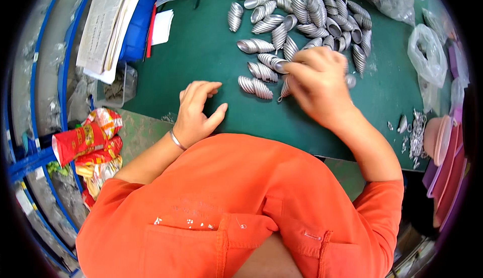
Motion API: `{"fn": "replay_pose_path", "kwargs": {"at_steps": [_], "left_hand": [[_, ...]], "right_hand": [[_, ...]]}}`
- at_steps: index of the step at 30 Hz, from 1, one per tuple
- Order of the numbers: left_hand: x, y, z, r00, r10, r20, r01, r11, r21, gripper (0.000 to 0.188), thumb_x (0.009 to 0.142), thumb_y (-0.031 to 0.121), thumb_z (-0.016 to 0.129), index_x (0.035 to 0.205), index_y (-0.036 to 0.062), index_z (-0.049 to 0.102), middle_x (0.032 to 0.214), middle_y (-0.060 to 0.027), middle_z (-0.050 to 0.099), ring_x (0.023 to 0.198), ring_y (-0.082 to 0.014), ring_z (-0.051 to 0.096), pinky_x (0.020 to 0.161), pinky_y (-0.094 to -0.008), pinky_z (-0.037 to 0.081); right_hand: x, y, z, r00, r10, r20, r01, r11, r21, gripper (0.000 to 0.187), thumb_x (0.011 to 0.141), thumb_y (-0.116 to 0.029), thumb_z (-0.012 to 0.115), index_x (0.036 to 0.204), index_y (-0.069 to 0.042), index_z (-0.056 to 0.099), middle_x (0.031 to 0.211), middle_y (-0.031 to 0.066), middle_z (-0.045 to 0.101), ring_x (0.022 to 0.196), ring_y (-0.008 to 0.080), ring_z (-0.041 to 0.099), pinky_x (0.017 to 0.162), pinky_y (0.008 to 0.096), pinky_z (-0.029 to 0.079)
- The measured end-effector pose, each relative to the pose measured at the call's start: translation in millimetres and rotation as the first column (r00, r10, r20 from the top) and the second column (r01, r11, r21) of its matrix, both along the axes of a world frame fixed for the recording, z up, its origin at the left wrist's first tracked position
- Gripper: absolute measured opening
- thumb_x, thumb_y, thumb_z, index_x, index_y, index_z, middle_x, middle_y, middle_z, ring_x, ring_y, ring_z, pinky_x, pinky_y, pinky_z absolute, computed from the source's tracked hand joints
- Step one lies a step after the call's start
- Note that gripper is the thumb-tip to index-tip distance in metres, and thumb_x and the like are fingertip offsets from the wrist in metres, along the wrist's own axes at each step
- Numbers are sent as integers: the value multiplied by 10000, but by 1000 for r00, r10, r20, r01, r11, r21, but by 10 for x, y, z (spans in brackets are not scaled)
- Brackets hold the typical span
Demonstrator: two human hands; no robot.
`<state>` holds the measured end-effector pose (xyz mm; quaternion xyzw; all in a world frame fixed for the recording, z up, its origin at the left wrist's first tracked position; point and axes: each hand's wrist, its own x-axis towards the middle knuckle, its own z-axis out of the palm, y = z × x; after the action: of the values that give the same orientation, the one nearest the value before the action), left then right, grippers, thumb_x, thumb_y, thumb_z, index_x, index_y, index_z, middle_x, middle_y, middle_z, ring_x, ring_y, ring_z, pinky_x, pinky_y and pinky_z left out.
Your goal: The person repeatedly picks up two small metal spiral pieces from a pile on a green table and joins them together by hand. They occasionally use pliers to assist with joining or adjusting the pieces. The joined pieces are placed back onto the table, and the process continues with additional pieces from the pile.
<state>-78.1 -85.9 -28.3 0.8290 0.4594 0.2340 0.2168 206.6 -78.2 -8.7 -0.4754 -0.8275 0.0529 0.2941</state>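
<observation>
My left hand (195, 111) rests at the near edge of the green tabletop (186, 51), its thumb apart from the curved fingers and nothing in it. My right hand (322, 84) is over the near side of a pile of silver spiral-ribbed metal tubes (312, 11) with slanted open ends. Its fingers curl together, slightly blurred. At their tips is the end of one ribbed tube (269, 60); whether they grip it is hidden. Two more tubes, a nearer one (255, 87) and one just beyond (262, 71), lie left of the hand. A blurred shiny piece (350, 80) shows beside the palm.
Clear plastic bags (427, 51) lie along the right side. Small metal bits (417, 134) are heaped at the right edge near stacked pink trays (440, 142). At left are papers (108, 21) on a blue bin, a clear tub (118, 85), red packets (90, 142) and blue-framed shelving.
</observation>
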Motion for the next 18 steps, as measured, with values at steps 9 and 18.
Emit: {"fn": "replay_pose_path", "kwargs": {"at_steps": [9,18], "left_hand": [[16,-146,-182,999,43,17,-46,970,240,270,712,54,674,972,19,610,956,-133,582,861,-293,562,776,-368,422],[-35,-20,-117,957,38,288,-44,999,13,204,758,28,677,951,4,616,892,-88,597,756,-164,570,703,-279,466]], "right_hand": [[-146,250,-36,977,210,-40,-213,964,-160,319,677,-119,723,985,-66,663,990,62,578,963,256,528,822,384,356],[241,123,325,967,13,-255,97,906,412,369,643,-18,721,1005,-15,651,908,86,670,879,226,623,764,344,473]]}}
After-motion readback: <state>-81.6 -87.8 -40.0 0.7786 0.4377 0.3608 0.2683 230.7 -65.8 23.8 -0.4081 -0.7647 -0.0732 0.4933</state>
